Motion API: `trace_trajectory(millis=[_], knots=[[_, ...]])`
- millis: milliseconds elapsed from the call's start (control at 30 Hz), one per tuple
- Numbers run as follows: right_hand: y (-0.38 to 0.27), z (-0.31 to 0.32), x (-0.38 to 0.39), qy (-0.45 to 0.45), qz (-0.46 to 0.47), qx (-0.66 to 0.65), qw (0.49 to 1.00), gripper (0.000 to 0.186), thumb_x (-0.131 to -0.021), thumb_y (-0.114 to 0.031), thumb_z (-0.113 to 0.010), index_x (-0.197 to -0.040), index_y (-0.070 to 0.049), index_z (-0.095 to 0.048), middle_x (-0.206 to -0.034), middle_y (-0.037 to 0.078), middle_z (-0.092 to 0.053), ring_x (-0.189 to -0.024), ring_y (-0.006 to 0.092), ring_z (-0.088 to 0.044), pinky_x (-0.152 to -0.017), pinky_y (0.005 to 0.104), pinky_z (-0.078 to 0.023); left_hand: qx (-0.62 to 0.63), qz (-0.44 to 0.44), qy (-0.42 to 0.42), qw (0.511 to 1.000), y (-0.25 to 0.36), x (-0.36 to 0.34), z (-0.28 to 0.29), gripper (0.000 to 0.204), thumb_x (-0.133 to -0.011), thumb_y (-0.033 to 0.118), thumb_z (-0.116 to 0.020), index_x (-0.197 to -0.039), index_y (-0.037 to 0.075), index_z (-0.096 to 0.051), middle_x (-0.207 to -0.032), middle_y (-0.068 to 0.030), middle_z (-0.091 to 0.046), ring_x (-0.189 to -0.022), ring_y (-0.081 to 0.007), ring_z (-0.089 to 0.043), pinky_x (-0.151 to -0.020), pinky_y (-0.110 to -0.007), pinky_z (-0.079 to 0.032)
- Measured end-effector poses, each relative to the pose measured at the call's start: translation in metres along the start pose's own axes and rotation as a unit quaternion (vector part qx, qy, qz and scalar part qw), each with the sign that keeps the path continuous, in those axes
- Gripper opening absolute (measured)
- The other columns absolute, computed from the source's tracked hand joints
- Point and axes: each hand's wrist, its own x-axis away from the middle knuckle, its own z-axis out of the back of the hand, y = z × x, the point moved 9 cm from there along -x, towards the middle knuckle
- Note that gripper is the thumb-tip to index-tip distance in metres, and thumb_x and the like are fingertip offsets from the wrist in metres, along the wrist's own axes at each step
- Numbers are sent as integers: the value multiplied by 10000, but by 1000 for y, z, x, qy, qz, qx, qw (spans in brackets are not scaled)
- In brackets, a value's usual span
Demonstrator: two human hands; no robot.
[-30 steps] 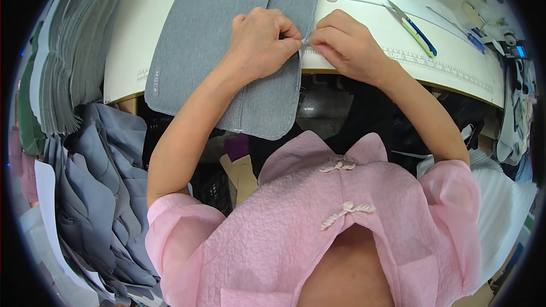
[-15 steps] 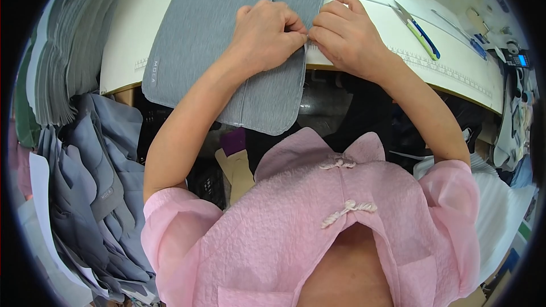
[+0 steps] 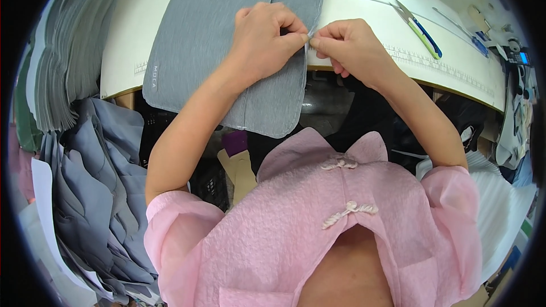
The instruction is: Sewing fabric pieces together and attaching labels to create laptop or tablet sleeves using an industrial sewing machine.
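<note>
White worktable (image 3: 364, 5) carries grey fabric panel (image 3: 216, 40), snips (image 3: 418, 20); grey stacks (image 3: 85, 153) beside.

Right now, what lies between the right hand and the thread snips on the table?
In the head view, only bare white table top lies between the right hand and the thread snips.
</note>
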Motion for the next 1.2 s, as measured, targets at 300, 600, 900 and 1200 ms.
trace_trajectory(millis=[300,600,900,1200], knots=[[15,-10,-2,-30,-107,-150,982,211,-811,-170,-549,-758,31,-588,-611,47,-570,-403,54,-468,-338,175,-367,-1,5,-5,1000,-1,3,-4,96,-671,172,-580,-643,91,-623,-688,-3,-560,-763,-183,-509,-792,-347,-294],[7,-7,-5,-26,-112,-111,987,165,-718,-113,-520,-669,33,-581,-571,70,-543,-408,92,-480,-350,209,-398,-48,-26,18,998,5,6,-3,85,-674,166,-579,-627,102,-611,-682,6,-552,-771,-179,-507,-806,-347,-291],[11,-3,2,-17,-110,-109,988,194,-731,-144,-518,-721,34,-593,-576,45,-526,-406,73,-457,-354,196,-375,-74,-34,27,996,6,5,-4,83,-663,141,-550,-621,85,-594,-694,-12,-560,-776,-189,-509,-808,-355,-292],[16,1,6,-8,-86,-157,984,192,-760,-143,-558,-753,46,-589,-602,55,-539,-429,83,-499,-364,202,-408,-85,-33,16,996,9,2,-6,98,-667,159,-547,-630,79,-589,-693,-30,-556,-789,-210,-504,-806,-364,-296]])
